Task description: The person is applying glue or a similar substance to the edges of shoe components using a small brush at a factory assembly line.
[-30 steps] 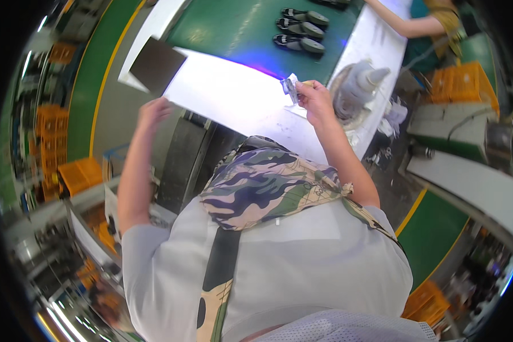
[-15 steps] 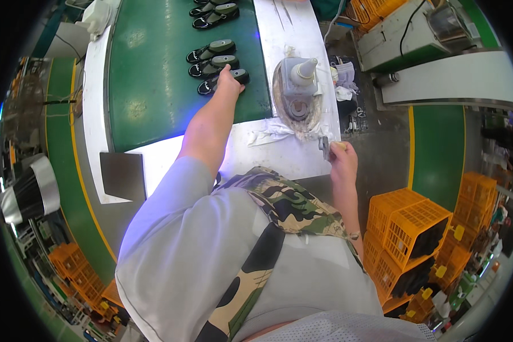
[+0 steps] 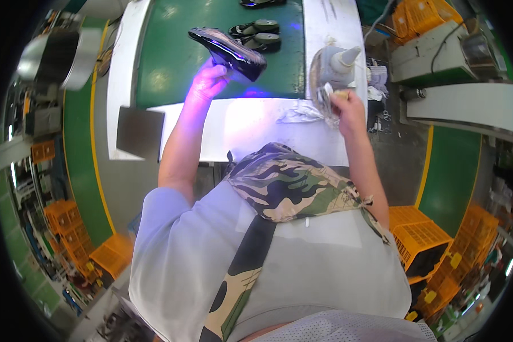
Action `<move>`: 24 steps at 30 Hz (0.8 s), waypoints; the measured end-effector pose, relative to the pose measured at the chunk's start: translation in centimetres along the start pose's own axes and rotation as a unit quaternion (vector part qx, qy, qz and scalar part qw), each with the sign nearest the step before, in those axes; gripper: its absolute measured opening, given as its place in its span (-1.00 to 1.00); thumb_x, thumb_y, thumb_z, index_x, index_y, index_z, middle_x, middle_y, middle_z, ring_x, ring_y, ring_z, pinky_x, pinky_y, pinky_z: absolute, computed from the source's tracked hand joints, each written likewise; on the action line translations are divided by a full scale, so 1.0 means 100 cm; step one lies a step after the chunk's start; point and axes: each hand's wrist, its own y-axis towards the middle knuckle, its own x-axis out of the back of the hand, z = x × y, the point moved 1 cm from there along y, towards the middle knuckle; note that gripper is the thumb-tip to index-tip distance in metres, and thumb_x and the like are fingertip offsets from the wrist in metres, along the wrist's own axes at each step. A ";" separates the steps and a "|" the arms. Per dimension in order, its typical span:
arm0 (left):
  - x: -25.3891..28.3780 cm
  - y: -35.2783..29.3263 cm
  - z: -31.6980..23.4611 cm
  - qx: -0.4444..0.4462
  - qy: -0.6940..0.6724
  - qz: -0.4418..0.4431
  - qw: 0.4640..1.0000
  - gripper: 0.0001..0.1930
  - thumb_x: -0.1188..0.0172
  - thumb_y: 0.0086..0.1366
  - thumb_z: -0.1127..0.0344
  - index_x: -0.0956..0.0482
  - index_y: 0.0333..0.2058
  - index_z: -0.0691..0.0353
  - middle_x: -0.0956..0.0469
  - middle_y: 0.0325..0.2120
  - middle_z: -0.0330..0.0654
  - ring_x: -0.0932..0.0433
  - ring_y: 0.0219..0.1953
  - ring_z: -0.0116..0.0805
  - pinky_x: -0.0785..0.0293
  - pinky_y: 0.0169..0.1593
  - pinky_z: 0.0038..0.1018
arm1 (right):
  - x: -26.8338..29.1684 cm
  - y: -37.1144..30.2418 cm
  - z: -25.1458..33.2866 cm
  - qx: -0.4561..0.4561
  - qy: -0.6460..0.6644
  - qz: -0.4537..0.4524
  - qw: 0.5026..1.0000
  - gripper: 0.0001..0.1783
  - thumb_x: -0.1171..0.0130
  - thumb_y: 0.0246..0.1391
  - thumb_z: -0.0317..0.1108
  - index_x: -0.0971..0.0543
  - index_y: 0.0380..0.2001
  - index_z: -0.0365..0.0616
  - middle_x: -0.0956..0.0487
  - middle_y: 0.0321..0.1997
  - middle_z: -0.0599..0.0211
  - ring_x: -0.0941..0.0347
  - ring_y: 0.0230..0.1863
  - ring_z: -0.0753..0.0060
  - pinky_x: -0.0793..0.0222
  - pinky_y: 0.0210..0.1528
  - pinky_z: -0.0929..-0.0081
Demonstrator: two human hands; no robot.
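Note:
My left hand [image 3: 210,81] is closed round a glossy black shoe [image 3: 229,52], holding it tilted over the near end of the green belt [image 3: 176,62]. Purple light falls on the hand and wrist. My right hand [image 3: 349,108] grips a small brush-like tool [image 3: 328,91] with a yellowish handle, its exact kind blurred. The tool is beside a pale bottle with a cone-shaped spout [image 3: 343,60], which stands on a crusted tray [image 3: 315,71]. Further up the belt lie two black shoes [image 3: 259,41], partly behind the held one, and another black shoe [image 3: 262,3] at the top edge.
A crumpled white cloth [image 3: 299,114] lies on the white table edge [image 3: 251,128]. A dark square plate [image 3: 140,132] sits at the table's left corner. Orange crates [image 3: 419,236] are stacked on the right, and more orange crates [image 3: 62,216] stand on the left.
My left hand has lifted the nearest shoe off the belt and brought it left. My right hand has moved the tool up to the tray by the bottle. The view has shifted.

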 end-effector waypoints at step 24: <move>-0.141 -0.167 -0.017 -0.332 0.752 -0.037 0.567 -0.58 -0.31 0.05 0.46 -0.44 -0.08 0.26 -0.58 -0.13 0.04 -0.62 -0.15 0.01 -0.57 -0.10 -0.30 | -0.175 -0.031 0.048 -0.030 0.022 0.466 0.884 -0.79 -0.32 -0.08 -0.52 -0.47 -0.39 -0.16 -0.49 -0.48 0.40 -0.42 -0.52 0.56 -0.32 -0.49 0.58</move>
